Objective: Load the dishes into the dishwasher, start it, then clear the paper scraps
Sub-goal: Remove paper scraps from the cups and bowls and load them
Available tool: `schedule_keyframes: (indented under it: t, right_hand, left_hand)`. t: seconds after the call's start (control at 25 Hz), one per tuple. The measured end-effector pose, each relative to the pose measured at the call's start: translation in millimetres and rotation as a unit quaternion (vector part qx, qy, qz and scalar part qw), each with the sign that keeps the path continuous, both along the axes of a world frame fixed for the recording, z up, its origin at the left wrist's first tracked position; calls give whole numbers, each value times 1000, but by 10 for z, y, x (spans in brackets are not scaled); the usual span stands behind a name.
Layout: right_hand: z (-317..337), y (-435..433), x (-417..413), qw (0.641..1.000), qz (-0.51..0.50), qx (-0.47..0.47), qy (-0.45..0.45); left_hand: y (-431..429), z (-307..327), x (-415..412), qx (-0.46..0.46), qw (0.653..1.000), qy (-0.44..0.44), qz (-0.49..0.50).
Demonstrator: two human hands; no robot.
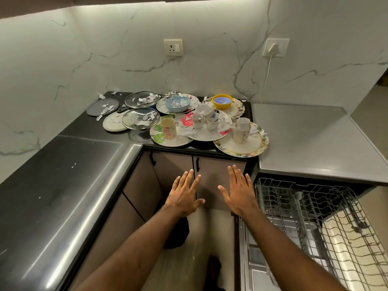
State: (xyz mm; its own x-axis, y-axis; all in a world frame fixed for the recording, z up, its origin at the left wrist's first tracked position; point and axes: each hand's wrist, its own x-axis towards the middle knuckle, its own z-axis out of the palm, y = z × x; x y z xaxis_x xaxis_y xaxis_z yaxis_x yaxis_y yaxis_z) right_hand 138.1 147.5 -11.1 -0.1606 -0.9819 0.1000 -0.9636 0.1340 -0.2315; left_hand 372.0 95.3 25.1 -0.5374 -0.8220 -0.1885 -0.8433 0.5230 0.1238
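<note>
**Nothing loaded yet: dishes on the counter, dishwasher open and waiting**

Hands: left hand [184,196] and right hand [239,194] are both held out flat, palms down, fingers straight and spread wide. They hold nothing. They hover side by side in front of the cabinet doors [212,177] and touch nothing that I can see.

Dishes: the whole pile of dishes [201,134] sits on the black counter [84,127] at 12 o'clock from the hands, well beyond the fingertips.
- Overlapping patterned plates make up most of it.
- A floral cup [168,128] stands on the near-left plate, and more cups cluster mid-pile.
- A blue bowl [178,103] and a yellow bowl [222,101] sit at the back.
- Two glass lids [141,118] and a grey disc [102,107] lie out toward 10 o'clock.
- The big rimmed plate [241,147] at 1 o'clock seems to overhang the counter edge slightly.

Paper scraps: torn white paper scraps [225,124] are scattered over the plates, in the blue bowl, on the lids and on the bare counter around them. None are gathered.

Dishwasher: the dishwasher [273,259] is at 4 o'clock from the hands, with its door down and a wire rack [310,198] pulled out. No crockery shows in the visible part of the racks, and the far corner runs out of frame.

Progress, as I judge it: stage one is barely begun. The machine is open, but no dishes are in it.
- Still to do: all the loading, racks in, door shut, start, then the scraps.
- Scraps lying in the bowls and on the plates likely need tipping off before those pieces go in, or paper ends up in the machine.
</note>
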Motion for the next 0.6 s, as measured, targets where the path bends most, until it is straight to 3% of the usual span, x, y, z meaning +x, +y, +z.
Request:
schedule_keyframes:
  t: [0.24,0.6]
  right_hand:
    - [-4,-965,-327,999,-8,-38,-7]
    - [254,-2206,-1237,982,-105,-117,-102]
  left_hand:
    - [-1083,45,-308,-6,1000,-18,-15]
    - [-2251,140,-1117,39,999,15,-19]
